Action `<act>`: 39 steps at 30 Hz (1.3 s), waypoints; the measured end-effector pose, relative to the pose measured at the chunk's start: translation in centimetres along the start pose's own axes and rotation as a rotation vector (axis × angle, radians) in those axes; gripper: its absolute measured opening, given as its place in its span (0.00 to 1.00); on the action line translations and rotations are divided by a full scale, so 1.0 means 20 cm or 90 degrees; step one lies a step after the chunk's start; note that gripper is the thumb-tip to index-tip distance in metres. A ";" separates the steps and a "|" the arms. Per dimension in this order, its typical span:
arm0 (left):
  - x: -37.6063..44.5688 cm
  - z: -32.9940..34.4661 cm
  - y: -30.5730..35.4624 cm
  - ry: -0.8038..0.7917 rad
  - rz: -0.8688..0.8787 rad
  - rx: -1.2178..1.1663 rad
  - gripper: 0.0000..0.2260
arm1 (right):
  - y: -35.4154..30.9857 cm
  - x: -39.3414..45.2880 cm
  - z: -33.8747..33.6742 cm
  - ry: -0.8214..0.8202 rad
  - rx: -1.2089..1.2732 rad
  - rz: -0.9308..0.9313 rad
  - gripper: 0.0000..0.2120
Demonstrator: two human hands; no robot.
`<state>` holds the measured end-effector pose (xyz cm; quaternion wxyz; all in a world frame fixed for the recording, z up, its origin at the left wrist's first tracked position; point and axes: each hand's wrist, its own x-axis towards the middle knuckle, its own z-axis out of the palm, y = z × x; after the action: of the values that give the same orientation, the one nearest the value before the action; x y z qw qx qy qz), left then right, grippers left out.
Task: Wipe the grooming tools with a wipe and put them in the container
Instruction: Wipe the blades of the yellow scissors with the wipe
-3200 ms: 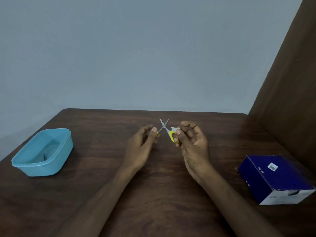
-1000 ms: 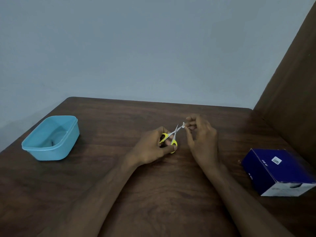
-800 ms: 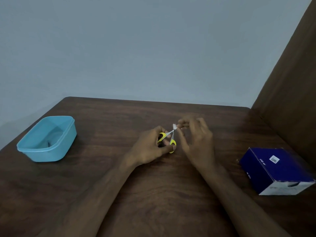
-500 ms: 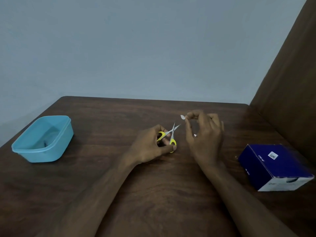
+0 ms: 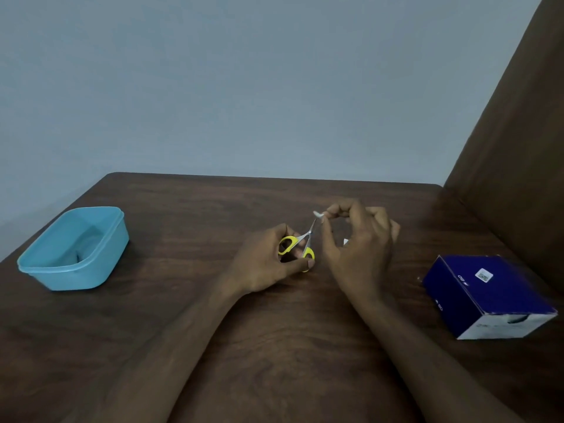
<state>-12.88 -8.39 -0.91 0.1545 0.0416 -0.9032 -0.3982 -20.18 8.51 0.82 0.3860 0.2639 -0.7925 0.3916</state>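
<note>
Pinching wipe [image 5: 318,214] on scissors [image 5: 300,244], box [image 5: 488,296] label unreadable

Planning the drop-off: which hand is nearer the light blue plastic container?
Left. The left hand lies right of the light blue plastic container; the right hand is farther right.

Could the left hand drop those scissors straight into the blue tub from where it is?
Probably yes. The left hand grips the scissors by the yellow handles, the tub sits open-topped to its left, and only bare table lies between. The right hand is pinching a wipe at the blade tip.
</note>
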 end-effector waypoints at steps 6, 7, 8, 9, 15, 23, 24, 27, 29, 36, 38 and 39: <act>0.00 -0.01 -0.01 0.001 0.024 0.028 0.12 | -0.05 -0.05 0.05 -0.190 0.038 -0.055 0.12; 0.00 -0.02 0.00 0.000 0.027 0.025 0.11 | -0.05 -0.05 0.06 -0.193 0.053 -0.060 0.12; 0.00 -0.02 0.00 0.000 0.031 0.023 0.11 | -0.05 -0.05 0.06 -0.187 0.060 -0.066 0.12; 0.00 -0.02 0.00 0.001 0.032 0.019 0.10 | -0.05 -0.05 0.05 -0.174 0.058 -0.068 0.12; 0.00 -0.01 0.00 0.012 0.021 0.010 0.11 | -0.03 -0.03 0.03 -0.179 0.021 -0.045 0.13; 0.01 0.00 -0.01 0.032 -0.001 -0.006 0.10 | -0.03 -0.02 0.01 -0.109 0.077 -0.047 0.14; 0.01 0.00 -0.01 0.035 0.002 0.001 0.09 | -0.02 -0.02 0.01 -0.158 0.052 -0.061 0.14; 0.01 0.00 -0.02 0.042 0.013 0.039 0.09 | -0.02 -0.05 0.03 -0.257 0.051 -0.053 0.12; 0.00 -0.01 -0.02 0.040 0.016 0.041 0.10 | -0.01 -0.05 0.03 -0.269 0.121 -0.024 0.13; 0.02 0.00 -0.04 0.052 -0.026 -0.078 0.08 | 0.01 0.00 0.01 -0.063 0.306 0.147 0.11; 0.03 -0.01 -0.05 0.049 -0.035 -0.106 0.07 | 0.02 0.00 0.03 -0.063 0.319 0.190 0.11; 0.03 -0.01 -0.05 0.046 -0.036 -0.117 0.07 | 0.02 -0.01 0.03 -0.066 0.320 0.197 0.11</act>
<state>-13.42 -9.31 -1.28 0.1790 0.0673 -0.8552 -0.4817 -20.64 8.18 0.31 0.2037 0.2472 -0.7197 0.6159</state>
